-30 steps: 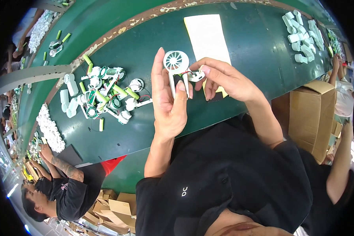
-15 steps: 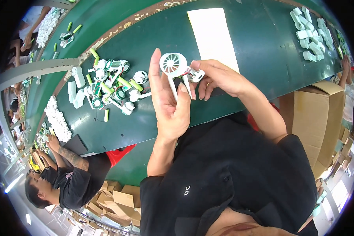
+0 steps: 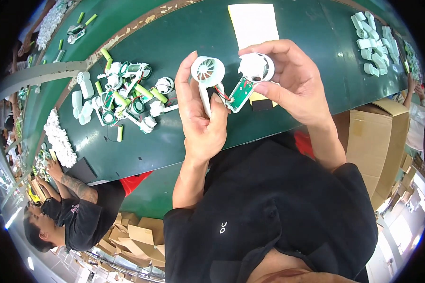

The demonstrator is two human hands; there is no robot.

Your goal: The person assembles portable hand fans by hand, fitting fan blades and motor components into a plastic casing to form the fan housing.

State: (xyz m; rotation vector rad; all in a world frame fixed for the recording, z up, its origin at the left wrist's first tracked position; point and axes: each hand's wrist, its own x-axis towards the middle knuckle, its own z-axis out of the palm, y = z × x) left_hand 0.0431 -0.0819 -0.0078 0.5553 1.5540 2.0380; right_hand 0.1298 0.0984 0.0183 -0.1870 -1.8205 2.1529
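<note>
My left hand (image 3: 200,115) is closed around a pale mint handheld-fan housing (image 3: 208,70), its round vented grille upward and its handle part between thumb and fingers. To its right, my right hand (image 3: 300,82) grips a white round fan motor unit (image 3: 254,67) between thumb and fingers. From that unit a green circuit board (image 3: 241,95) in a white frame slants down toward my left thumb. Thin red wires run beside the board near the housing. The board's lower end is close to the left fingertips; whether it touches them I cannot tell.
Left on the green table (image 3: 170,151) lies a heap of fan assemblies with light-green battery cells (image 3: 144,90). Mint housings (image 3: 83,85) lie beside it, others (image 3: 370,42) far right. White paper (image 3: 253,23) lies ahead; a cardboard box (image 3: 375,146) stands right. A co-worker sits left.
My right hand has moved up and right and turned, bringing the round motor unit and circuit board into sight beside the housing. The left hand keeps hold of the housing.
</note>
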